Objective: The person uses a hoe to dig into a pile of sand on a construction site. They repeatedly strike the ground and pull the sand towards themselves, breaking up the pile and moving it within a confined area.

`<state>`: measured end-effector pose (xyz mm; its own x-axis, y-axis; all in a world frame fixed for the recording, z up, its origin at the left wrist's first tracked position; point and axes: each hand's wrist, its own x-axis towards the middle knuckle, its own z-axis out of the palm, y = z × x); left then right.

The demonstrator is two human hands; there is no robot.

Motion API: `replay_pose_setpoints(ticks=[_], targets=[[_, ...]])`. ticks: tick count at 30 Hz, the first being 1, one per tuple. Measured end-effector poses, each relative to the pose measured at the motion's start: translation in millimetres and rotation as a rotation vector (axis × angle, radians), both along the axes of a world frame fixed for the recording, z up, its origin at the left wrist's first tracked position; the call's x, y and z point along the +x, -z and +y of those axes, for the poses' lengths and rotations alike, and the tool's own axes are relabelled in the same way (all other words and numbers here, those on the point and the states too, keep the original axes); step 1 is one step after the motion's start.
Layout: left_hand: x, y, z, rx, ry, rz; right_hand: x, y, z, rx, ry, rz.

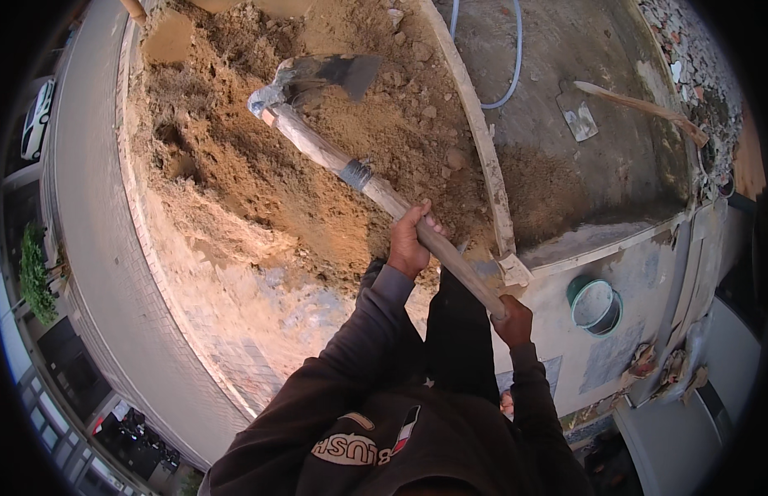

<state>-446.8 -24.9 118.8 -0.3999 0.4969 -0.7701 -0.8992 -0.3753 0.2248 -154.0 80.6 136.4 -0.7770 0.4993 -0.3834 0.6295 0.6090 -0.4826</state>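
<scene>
A hoe (389,198) with a long wooden handle slants across the middle, held by both of my hands. My left hand (410,241) wraps round the middle of the handle. Near the handle's lower end, my right hand (513,322) is closed on the wood. A dark band circles the upper handle. The hoe's wide metal blade (351,74) is at the far end, over a heap of brown soil (235,190); I cannot tell whether it touches the soil.
A wooden board (475,124) edges the soil on the right. Beyond it, a second hoe (648,109) and a pale hose (516,66) lie on wet concrete. A green bucket (573,289) stands near my right. Rubble (689,50) lines the far right; a road (95,165) runs along the left.
</scene>
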Motion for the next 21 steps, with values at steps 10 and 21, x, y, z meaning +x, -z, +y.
replay_pose_setpoints(ticks=[10,21], targets=[[-103.1,-3.0,-132.4,-0.121,0.297,0.474,-196.2,-203.6,74.4,0.497,-0.275,-0.047],[-10.2,99.0,-624.2,-0.930,0.158,-0.001,-339.9,-297.1,0.5,0.721,-0.427,-0.134]])
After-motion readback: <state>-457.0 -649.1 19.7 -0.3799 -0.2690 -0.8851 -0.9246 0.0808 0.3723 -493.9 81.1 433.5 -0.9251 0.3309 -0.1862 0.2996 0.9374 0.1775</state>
